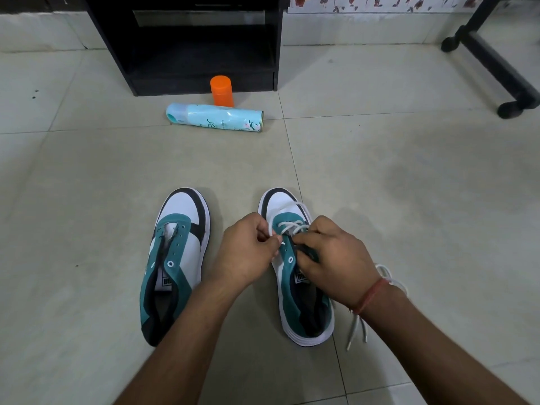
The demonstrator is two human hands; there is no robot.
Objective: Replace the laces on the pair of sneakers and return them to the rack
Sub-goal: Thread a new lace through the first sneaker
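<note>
Tiled floor (380, 171); right sneaker (295, 276) mid-lacing, left sneaker (175, 258) bare. Left hand (248, 252) pinches lace tip (283, 243), right hand (336, 264) pinches the eyelet flap. Next: thread the next eyelet.

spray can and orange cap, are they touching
Cannot tell. In the head view the orange cap stands just behind the lying spray can, overlapping it, so no gap or contact shows.
</note>
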